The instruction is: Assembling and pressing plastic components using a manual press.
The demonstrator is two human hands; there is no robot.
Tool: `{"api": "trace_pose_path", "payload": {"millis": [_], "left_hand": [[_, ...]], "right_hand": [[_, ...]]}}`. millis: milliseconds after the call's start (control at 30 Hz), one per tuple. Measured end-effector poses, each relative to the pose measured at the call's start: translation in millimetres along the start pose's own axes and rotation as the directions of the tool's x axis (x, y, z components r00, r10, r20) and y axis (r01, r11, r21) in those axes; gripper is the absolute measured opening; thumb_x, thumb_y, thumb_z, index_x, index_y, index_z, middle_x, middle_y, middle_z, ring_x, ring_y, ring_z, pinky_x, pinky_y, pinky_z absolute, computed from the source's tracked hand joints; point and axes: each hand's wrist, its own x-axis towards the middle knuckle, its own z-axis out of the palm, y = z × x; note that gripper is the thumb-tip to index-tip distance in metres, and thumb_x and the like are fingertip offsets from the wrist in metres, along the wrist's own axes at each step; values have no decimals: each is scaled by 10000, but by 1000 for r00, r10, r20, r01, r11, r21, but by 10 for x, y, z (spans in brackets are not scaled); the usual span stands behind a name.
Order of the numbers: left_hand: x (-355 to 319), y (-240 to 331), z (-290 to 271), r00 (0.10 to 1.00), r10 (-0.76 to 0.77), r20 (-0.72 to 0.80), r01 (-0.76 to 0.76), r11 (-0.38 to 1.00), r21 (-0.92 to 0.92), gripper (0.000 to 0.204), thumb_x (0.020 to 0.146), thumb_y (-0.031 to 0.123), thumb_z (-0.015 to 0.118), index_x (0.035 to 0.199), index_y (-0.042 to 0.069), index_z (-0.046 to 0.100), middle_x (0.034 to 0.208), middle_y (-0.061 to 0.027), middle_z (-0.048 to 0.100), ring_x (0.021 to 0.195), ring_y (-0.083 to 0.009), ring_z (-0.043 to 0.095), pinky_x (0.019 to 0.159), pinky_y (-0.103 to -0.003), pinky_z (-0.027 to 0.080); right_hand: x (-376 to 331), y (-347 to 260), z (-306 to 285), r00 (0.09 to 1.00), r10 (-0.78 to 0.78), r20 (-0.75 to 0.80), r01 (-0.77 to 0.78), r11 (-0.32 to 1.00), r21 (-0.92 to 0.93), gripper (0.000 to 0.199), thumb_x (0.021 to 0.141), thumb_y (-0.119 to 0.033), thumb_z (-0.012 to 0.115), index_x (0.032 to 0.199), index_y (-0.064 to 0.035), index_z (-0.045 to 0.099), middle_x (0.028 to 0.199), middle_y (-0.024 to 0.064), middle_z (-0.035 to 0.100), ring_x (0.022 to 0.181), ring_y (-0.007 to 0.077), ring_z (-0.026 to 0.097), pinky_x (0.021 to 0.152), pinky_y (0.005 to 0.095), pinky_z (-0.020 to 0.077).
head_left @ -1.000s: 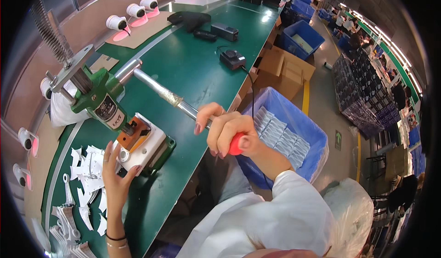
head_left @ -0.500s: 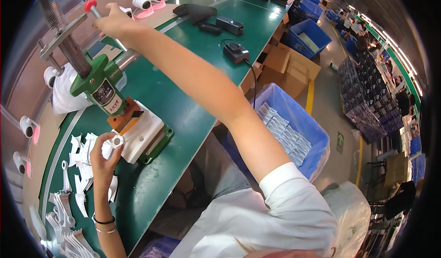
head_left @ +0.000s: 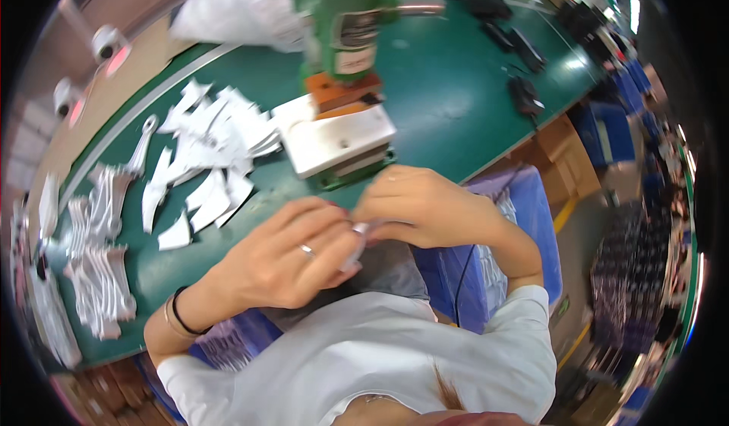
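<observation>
My left hand (head_left: 292,255) and my right hand (head_left: 425,202) meet in front of the press, close to my body. Curled left fingers hold a small white plastic part (head_left: 354,257), mostly covered by them. The right fingers are pinched at its other side, where a thin dark strip shows; blur hides what exactly they grip. Just beyond stands the green hand press (head_left: 334,27) with a brown block (head_left: 342,92) under it and a white base block (head_left: 338,141). No hand touches the press.
Loose white plastic pieces (head_left: 220,134) lie left of the press, with stacked arm-shaped white parts (head_left: 99,266) further left. A plastic bag (head_left: 239,8) sits behind. Black adapters (head_left: 524,96) lie at the far right of the green table; a lined blue bin (head_left: 543,236) stands beside me.
My right hand has left the press lever and come down to my left hand. The left hand has drawn back from the base block with the white part. My view has turned.
</observation>
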Motion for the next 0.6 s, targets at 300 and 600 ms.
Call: {"api": "trace_pose_path", "payload": {"millis": [300, 600], "left_hand": [[-644, -55, -289, 999, 29, 42, -45, 885, 464, 329, 788, 145, 652, 1088, 10, 653, 901, -99, 649, 778, -210, 630, 689, -305, 540], [-1442, -458, -1003, 786, -572, -235, 573, 531, 624, 255, 836, 166, 718, 1070, 73, 674, 925, -96, 687, 809, -280, 653, 698, -369, 527]], "right_hand": [[-320, 971, -716, 664, 239, -709, -629, 691, -357, 215, 920, -36, 586, 1122, -7, 651, 963, 148, 653, 846, 324, 637, 762, 343, 488], [-84, 1287, -435, 744, -34, -667, -510, 616, -601, 266, 921, -11, 564, 1170, -24, 656, 1032, 136, 672, 994, 305, 631, 915, 385, 475]]}}
